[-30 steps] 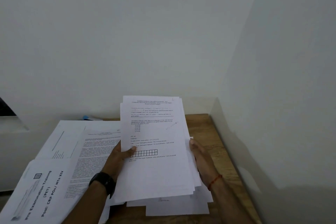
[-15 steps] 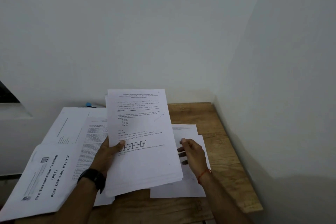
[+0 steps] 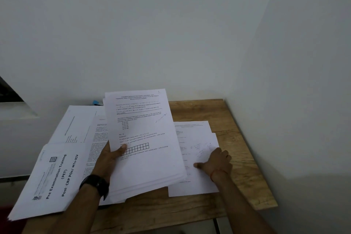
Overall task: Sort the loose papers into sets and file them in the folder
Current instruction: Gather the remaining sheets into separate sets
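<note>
Head view: the left hand (image 3: 110,157) holds a thick stack of printed papers (image 3: 144,138) raised above the table (image 3: 247,157) and tilted towards the camera. Its grip is closed on the stack's left edge, with the thumb lying on the top page beside a printed grid and the fingers hidden behind. The top page carries typed questions and a short pencilled note. The right hand (image 3: 214,161) rests on a few loose sheets (image 3: 197,182) lying flat on the table, right of the held stack. Its grip is not closed on anything: the thumb points left along the paper and the fingers press down on it. A red thread (image 3: 218,172) circles the right wrist; a black watch (image 3: 95,184) sits on the left. Left of the stack, a booklet titled "Pre Examination Training" (image 3: 51,182) overhangs the near left edge, overlapping further spread pages (image 3: 79,125) of dense text. A small blue item (image 3: 96,102) shows behind the stack against the wall; its nature cannot be determined.
</note>
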